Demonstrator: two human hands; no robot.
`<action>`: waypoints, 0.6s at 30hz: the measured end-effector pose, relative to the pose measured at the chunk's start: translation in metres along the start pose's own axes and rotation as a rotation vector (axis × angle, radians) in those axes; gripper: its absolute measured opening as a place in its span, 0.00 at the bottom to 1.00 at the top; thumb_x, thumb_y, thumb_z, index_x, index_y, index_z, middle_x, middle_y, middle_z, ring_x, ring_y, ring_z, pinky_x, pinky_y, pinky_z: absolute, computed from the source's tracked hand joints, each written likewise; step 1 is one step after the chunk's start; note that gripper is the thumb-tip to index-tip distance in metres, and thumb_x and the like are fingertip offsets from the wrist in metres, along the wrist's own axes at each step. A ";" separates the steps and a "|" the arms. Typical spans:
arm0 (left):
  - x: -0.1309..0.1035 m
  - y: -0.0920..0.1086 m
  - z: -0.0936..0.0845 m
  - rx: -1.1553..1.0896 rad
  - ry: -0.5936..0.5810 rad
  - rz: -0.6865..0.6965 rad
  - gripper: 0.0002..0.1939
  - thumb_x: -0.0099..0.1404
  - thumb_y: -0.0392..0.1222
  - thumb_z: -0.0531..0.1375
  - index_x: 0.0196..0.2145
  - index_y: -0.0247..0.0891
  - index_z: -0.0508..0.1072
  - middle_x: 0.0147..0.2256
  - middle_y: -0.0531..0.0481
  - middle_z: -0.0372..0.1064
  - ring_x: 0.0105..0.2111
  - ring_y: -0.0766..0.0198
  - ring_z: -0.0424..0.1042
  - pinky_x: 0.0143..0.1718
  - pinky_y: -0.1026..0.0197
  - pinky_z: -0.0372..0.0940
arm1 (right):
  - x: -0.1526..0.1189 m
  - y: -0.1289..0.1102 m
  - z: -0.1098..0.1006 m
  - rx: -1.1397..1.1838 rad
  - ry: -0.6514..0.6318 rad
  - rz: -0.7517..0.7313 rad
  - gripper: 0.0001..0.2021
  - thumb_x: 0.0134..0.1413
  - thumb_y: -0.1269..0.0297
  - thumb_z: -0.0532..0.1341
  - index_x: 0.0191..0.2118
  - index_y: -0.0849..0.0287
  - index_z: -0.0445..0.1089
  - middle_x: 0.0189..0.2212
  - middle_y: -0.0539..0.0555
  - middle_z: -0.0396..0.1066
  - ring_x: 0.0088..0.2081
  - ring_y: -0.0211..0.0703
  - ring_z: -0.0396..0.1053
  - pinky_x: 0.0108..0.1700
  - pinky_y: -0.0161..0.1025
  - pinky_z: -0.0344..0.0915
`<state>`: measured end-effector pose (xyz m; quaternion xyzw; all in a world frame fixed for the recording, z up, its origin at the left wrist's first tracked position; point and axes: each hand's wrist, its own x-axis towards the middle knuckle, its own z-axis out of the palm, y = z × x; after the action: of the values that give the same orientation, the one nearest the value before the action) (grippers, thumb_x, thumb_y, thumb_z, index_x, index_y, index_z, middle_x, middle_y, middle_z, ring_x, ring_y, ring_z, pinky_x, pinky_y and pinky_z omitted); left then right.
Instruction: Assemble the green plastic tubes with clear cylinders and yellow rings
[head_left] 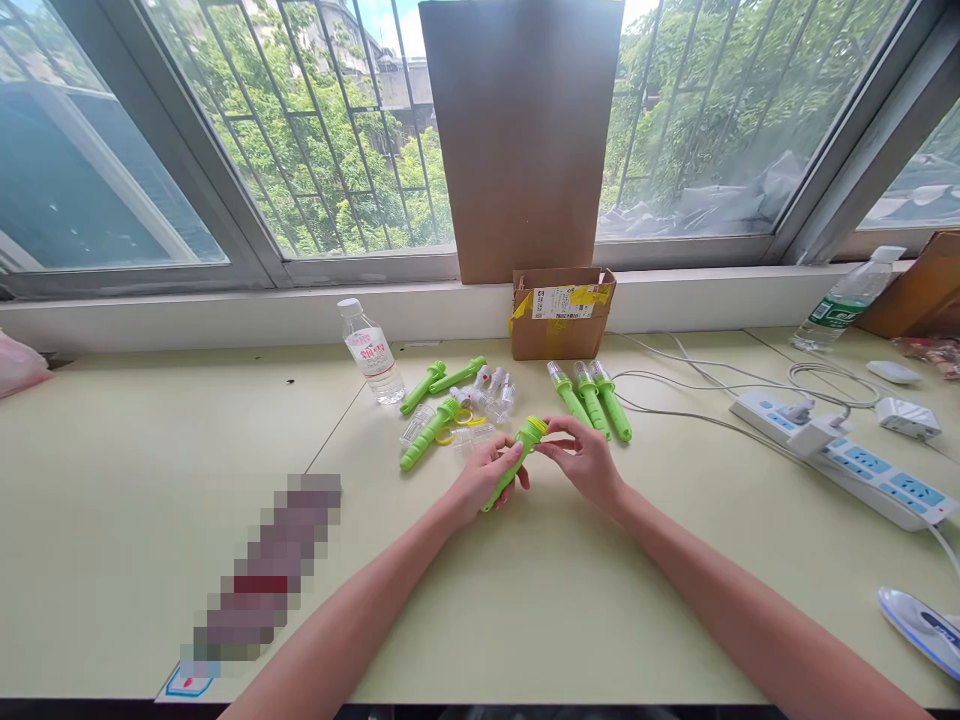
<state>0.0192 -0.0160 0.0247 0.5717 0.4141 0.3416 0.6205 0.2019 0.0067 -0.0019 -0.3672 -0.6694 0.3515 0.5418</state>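
Note:
My left hand is wrapped round a green flashlight-like tube, tilted with its wider end up to the right. A yellow ring sits around that end. The fingers of my right hand are pinched at the ringed end, touching it. Beyond my left hand lie several loose green tubes, clear plastic caps, small white parts and yellow rings. Three green tubes with clear caps lie side by side past my right hand.
An open cardboard box stands near the window wall. One water bottle is at back left, another at back right. Cables and a power strip lie on the right of the table. A pixelated strip covers the left.

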 end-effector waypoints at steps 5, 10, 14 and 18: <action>-0.003 0.005 0.000 -0.056 -0.009 -0.002 0.25 0.62 0.60 0.55 0.47 0.37 0.67 0.31 0.48 0.71 0.18 0.71 0.66 0.15 0.69 0.56 | -0.001 -0.006 0.001 0.001 -0.001 -0.052 0.13 0.49 0.58 0.66 0.38 0.55 0.65 0.43 0.54 0.71 0.42 0.45 0.72 0.42 0.48 0.76; -0.002 0.005 0.001 -0.036 -0.031 0.024 0.24 0.62 0.60 0.54 0.43 0.36 0.68 0.30 0.51 0.68 0.16 0.74 0.62 0.13 0.70 0.54 | -0.001 -0.007 0.002 0.002 0.012 -0.070 0.11 0.51 0.58 0.64 0.37 0.55 0.65 0.43 0.54 0.71 0.42 0.44 0.73 0.42 0.48 0.76; -0.001 0.003 0.002 0.013 0.024 0.003 0.21 0.59 0.57 0.59 0.41 0.39 0.64 0.27 0.56 0.66 0.13 0.75 0.58 0.11 0.71 0.50 | -0.002 -0.004 0.002 -0.013 0.020 -0.049 0.11 0.50 0.56 0.64 0.35 0.55 0.66 0.42 0.54 0.73 0.39 0.44 0.74 0.42 0.49 0.76; -0.001 0.003 0.002 0.004 0.062 0.012 0.22 0.55 0.55 0.64 0.37 0.40 0.61 0.29 0.54 0.70 0.15 0.73 0.63 0.12 0.70 0.52 | -0.001 -0.002 0.001 -0.015 0.021 -0.050 0.11 0.49 0.57 0.66 0.35 0.55 0.67 0.42 0.54 0.73 0.38 0.44 0.75 0.42 0.49 0.76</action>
<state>0.0206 -0.0174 0.0280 0.5646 0.4304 0.3621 0.6040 0.2012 0.0044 -0.0006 -0.3579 -0.6754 0.3290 0.5546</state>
